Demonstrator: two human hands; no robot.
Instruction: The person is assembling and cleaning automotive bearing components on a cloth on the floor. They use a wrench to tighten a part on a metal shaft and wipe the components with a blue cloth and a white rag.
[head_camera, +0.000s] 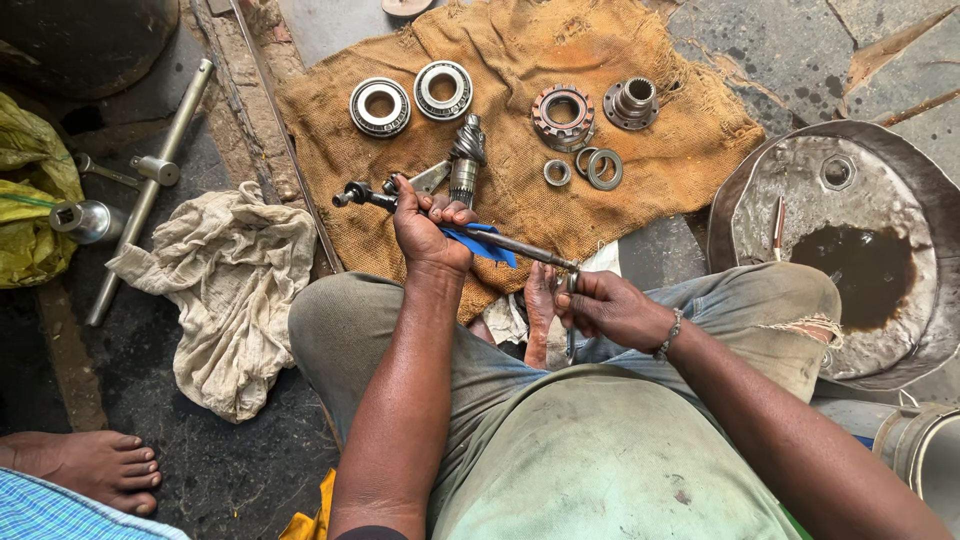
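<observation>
i see the long steel shaft (455, 225) held level above my lap, my left hand (428, 232) gripping it through a blue cloth (482, 243) and my right hand (605, 305) pinched around its near end. beyond it, bearings (380, 106) and a pinion gear (466, 152) lie on the burlap sack (680, 135) on the floor.

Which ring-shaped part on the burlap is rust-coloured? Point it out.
The bearing cage right of centre, beside the grey flange. It alone is reddish-brown; the two bearings on the left and the small rings below are silver-grey.
</observation>
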